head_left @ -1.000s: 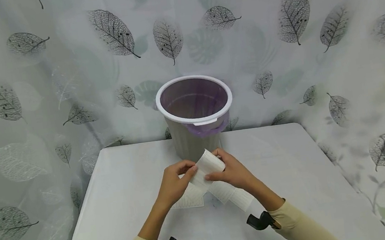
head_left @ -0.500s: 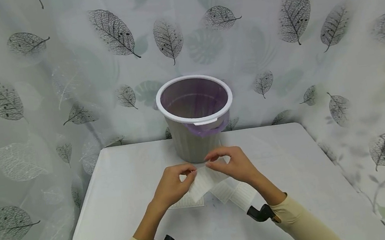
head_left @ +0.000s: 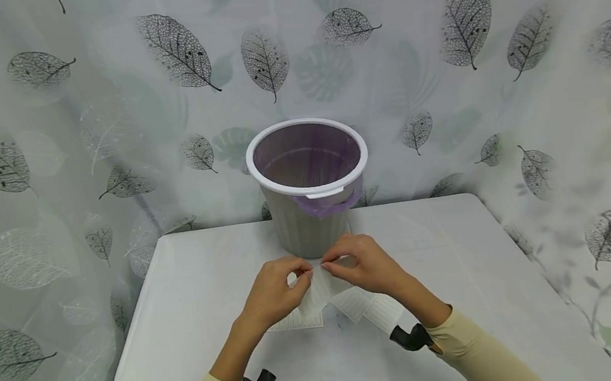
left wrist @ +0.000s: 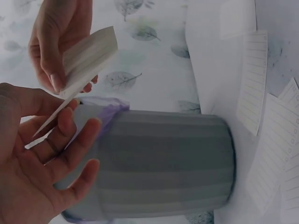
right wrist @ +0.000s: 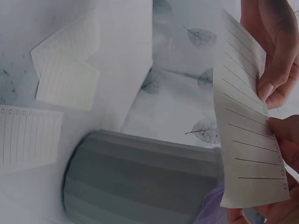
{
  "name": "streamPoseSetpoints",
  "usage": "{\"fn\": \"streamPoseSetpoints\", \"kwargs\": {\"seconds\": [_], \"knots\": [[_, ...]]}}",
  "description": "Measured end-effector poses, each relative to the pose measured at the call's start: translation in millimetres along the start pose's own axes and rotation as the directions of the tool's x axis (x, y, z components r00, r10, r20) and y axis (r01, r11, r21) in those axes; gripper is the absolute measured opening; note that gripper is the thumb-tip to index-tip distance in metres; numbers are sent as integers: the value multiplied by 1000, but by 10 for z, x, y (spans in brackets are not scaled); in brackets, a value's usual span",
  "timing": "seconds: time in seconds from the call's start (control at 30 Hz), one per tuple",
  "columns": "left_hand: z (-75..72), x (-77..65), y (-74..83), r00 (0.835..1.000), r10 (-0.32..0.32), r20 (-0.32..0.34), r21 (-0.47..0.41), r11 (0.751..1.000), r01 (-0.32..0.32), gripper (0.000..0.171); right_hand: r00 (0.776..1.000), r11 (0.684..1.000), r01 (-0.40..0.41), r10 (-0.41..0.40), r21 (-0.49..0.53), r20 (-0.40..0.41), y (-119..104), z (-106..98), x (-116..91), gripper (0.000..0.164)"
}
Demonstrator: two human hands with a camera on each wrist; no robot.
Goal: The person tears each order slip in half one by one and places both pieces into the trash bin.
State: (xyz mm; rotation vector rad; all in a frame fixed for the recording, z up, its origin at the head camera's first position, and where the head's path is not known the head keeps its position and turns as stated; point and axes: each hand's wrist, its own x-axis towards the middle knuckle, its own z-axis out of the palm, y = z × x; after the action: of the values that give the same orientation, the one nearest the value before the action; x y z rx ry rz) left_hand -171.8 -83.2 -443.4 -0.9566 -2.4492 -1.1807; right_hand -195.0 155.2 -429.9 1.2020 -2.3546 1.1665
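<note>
Both hands pinch one small lined checklist sheet point(right wrist: 247, 140), with ruled lines and a column of little boxes along one edge. In the head view my left hand point(head_left: 274, 291) holds it by the upper edge between thumb and forefinger. My right hand point(head_left: 366, 262) pinches the same edge a short way to the right, so the fingertips of both hands are close together. The sheet hangs below them and bends slightly. In the left wrist view it is seen almost edge-on, and the other left fingers point(left wrist: 74, 149) are spread loosely beneath it.
A grey bin point(head_left: 299, 229) with a white rim and purple liner stands just beyond the hands, by the leaf-patterned curtain point(head_left: 406, 76). On the white table point(head_left: 201, 318) lie more lined sheets: one left point(head_left: 295, 322), and overlapping sheets point(head_left: 383, 312) to the right.
The right hand has moved from the sheet's curled right side to its upper edge, then slightly left toward the left hand. The sheet has uncurled and hangs down. The left hand has barely moved.
</note>
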Motion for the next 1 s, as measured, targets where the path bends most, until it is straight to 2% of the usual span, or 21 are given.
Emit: {"fn": "streamPoseSetpoints", "kwargs": {"seconds": [0.23, 0.43, 0.67, 0.83, 1.0], "knots": [[19, 33, 29, 999, 36, -3, 6, 999, -36, 6, 1000, 1000, 4, -4, 4, -6, -30, 21, -5, 9], [22, 73, 60, 998, 64, -15, -5, 998, -64, 5, 999, 999, 21, -20, 34, -43, -46, 51, -2, 10], [33, 100, 37, 977, 179, -113, 57, 983, -174, 7, 993, 988, -71, 83, 138, -81, -83, 53, 1, 11], [37, 97, 41, 959, 226, -172, 118, 971, -208, 7, 987, 975, -119, 136, 186, -86, -107, 53, 6, 10], [41, 77, 55, 947, 254, -198, 146, 963, -228, 6, 977, 958, -178, 199, 225, -75, -131, 61, 4, 10]]}}
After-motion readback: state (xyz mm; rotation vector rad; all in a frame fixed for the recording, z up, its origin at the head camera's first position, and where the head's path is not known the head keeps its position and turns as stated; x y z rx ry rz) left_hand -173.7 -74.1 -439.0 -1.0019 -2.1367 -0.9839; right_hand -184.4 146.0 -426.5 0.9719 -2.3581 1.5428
